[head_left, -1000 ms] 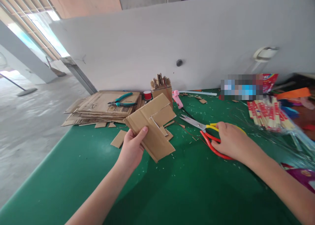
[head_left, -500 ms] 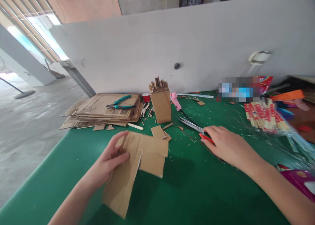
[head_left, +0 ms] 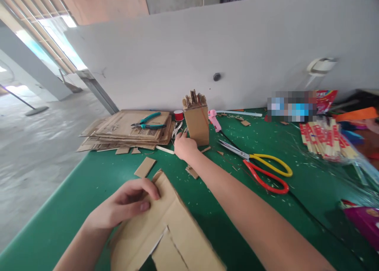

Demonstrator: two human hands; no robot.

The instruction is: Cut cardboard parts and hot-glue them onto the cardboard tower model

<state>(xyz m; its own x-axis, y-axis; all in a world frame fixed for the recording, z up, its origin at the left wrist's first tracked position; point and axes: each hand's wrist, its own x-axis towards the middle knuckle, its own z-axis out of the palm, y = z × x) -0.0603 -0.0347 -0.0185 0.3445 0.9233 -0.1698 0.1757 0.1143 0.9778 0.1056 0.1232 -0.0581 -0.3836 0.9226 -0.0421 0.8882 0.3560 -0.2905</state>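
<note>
One slit cardboard sheet (head_left: 142, 231), near, gripped by left hand (head_left: 130, 202). Right hand (head_left: 185, 146) beside upright box (head_left: 197, 125), far; grip: cannot tell.

Tan cardboard (head_left: 154, 219), scissor handles (head_left: 283, 190) — red, yellow

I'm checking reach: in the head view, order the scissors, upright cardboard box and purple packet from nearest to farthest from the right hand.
1. Cardboard box: just beside the right hand.
2. Scissors: farther right.
3. Purple packet: far right edge.
</note>
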